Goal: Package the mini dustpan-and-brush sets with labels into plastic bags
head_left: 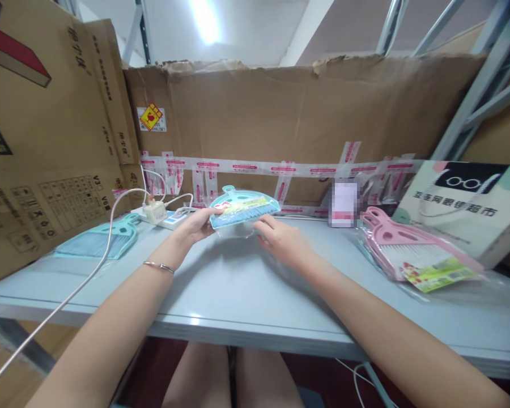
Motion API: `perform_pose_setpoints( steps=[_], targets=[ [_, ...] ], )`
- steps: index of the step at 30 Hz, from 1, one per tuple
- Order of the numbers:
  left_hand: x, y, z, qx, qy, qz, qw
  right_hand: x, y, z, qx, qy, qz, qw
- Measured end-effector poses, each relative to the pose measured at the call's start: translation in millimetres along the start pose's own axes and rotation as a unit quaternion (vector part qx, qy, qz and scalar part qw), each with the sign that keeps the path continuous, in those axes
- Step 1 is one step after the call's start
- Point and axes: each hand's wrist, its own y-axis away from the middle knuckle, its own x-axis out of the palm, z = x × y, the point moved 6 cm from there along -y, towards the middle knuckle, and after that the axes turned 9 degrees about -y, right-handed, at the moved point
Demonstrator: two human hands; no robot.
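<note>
A light blue dustpan and brush set [243, 208], with a green and yellow label card, is held up a little above the table in the middle of the head view. My left hand [202, 224] is closed on its left edge, thumb on top. Clear plastic wrapping [233, 231] hangs loose below the bristles. At the lower right of the set, my right hand [280, 238] has its fingers curled and pinched on the edge of this wrapping.
Pink dustpan sets [408, 243] in plastic lie at the right, by a white glasses box [463, 209]. Another blue dustpan set [106, 238] lies left, crossed by a white cable [104, 255]. Near a power strip [164, 220], cardboard boxes [280, 113] wall the table [221, 294].
</note>
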Motion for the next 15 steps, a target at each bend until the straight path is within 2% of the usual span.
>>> perform_pose_setpoints(
  steps=[4,7,10,13,15],
  targets=[
    [-3.6,-1.9,3.3,-0.014,-0.014,-0.002,1.000,-5.1,-2.1,-10.8,0.026,0.037,-0.015,0.999],
    [-4.8,-4.2,4.6,-0.013,-0.012,0.002,1.000,-18.2,-1.3,-22.0,0.056,0.031,-0.064,0.996],
    [-8.1,-5.6,3.4,-0.005,0.003,-0.017,1.000,-30.1,0.4,-35.6,0.096,-0.003,-0.107,0.990],
    [-12.2,-5.4,-0.2,0.009,0.014,-0.041,0.999,-26.6,-0.8,-52.0,0.146,-0.085,-0.072,0.983],
    [-13.3,-5.4,-2.6,0.018,0.018,-0.037,0.999,-21.2,-2.0,-64.0,0.192,-0.154,-0.053,0.968]
  ],
)
